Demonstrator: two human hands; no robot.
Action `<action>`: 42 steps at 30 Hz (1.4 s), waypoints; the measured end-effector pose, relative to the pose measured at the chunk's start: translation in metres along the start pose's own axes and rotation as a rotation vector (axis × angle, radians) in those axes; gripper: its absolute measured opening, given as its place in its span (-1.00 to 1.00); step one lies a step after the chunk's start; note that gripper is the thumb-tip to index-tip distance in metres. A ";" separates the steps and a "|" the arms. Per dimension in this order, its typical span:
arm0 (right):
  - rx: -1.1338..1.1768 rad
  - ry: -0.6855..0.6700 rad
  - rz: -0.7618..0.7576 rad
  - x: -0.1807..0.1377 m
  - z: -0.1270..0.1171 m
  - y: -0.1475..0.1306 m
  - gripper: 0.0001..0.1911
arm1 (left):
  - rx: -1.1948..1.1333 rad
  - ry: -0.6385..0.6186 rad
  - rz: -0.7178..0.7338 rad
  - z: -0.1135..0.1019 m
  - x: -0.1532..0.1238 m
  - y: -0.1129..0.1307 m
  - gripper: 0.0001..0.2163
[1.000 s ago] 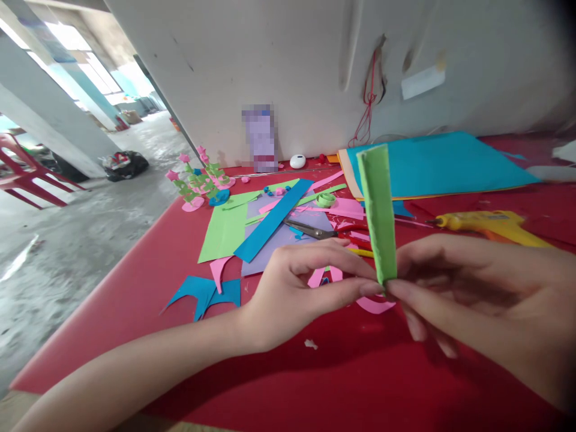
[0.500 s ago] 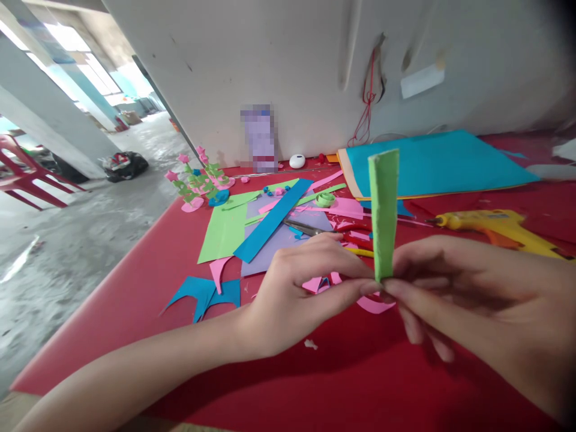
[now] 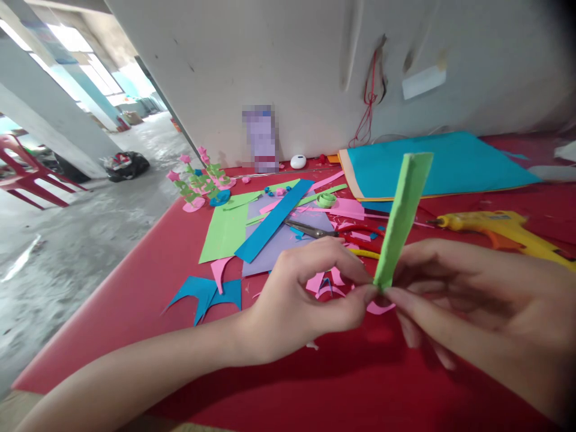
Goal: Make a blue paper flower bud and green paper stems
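A folded green paper strip stands up from between my two hands, leaning to the right at its top. My left hand pinches its lower end with thumb and forefinger. My right hand meets it from the right, fingertips closed on the same lower end. Both hands hover just above the red table. Pink paper scraps lie on the table right behind my left hand.
Scissors lie on a purple sheet with a blue strip and a green sheet. A yellow glue gun is at right, a blue paper stack behind it. Paper flowers stand far left. Blue cut-outs lie near the table's left edge.
The green strip has tipped from leaning slightly left, through upright, to leaning right. Both hands stayed in place, pinching its base.
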State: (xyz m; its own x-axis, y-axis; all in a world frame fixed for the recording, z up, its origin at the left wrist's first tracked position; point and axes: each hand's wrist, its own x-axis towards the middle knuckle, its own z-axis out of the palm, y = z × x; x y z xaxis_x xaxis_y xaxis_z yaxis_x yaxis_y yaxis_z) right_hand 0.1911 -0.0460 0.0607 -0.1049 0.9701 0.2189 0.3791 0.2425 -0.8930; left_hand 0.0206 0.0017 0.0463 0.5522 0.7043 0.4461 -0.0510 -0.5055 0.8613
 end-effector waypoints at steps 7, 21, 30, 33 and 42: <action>-0.054 -0.024 0.008 0.003 0.002 -0.001 -0.84 | -0.119 -0.077 -0.132 0.001 -0.002 0.002 -0.87; 0.056 -0.087 0.065 0.000 -0.001 0.004 -0.90 | -0.212 -0.091 -0.109 -0.004 0.003 0.003 -0.94; 0.001 -0.065 0.052 0.004 0.000 0.001 -0.92 | -0.262 -0.069 -0.152 -0.002 0.001 0.002 -0.96; 0.026 -0.064 0.041 0.003 0.000 0.002 -0.91 | -0.278 -0.062 -0.153 -0.002 0.001 0.002 -0.98; -0.041 -0.033 -0.043 0.007 -0.002 0.004 -0.80 | -0.201 -0.055 -0.111 -0.002 0.002 0.002 -0.98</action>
State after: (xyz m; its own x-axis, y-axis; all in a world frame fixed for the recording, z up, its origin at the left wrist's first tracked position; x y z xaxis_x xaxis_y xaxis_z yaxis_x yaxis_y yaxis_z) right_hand 0.1936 -0.0381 0.0592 -0.1521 0.9579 0.2433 0.4107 0.2852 -0.8660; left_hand 0.0203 0.0027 0.0495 0.6077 0.7191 0.3369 -0.1493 -0.3133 0.9379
